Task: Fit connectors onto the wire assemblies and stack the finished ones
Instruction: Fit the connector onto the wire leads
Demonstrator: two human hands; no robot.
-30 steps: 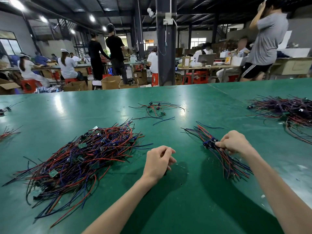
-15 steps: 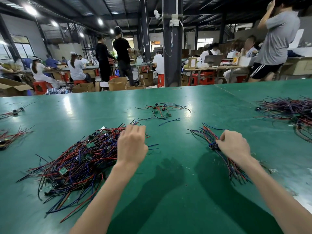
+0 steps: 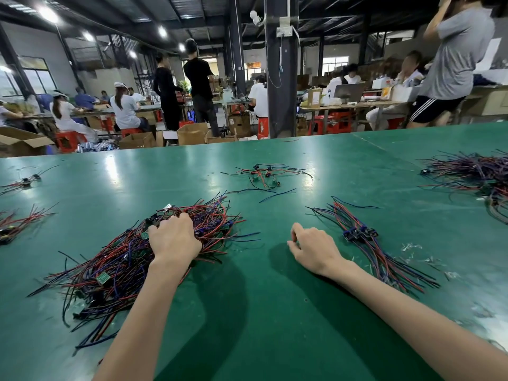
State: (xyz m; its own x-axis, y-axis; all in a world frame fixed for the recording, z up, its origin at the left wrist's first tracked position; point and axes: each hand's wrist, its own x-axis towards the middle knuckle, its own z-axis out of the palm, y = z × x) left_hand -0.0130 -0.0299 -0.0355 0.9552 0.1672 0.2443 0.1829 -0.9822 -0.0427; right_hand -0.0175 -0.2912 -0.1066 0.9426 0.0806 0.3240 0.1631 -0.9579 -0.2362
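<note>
Green counter [image 3: 275, 312], busy workshop behind. Big tangle of wire assemblies [image 3: 110, 265] toward near-left edge; smaller finished stack [image 3: 358, 233] toward right edge. Left grip [image 3: 174, 237] on top of tangle, fingers curled into wires, hold unclear. Right grip [image 3: 313, 248] rests on counter near stack, loosely curled, empty.

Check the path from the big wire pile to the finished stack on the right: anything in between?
Only the right hand, resting on the table between the wire pile and the finished stack, touching neither. The rest of that stretch looks bare. The left hand lies on the pile itself.
</note>
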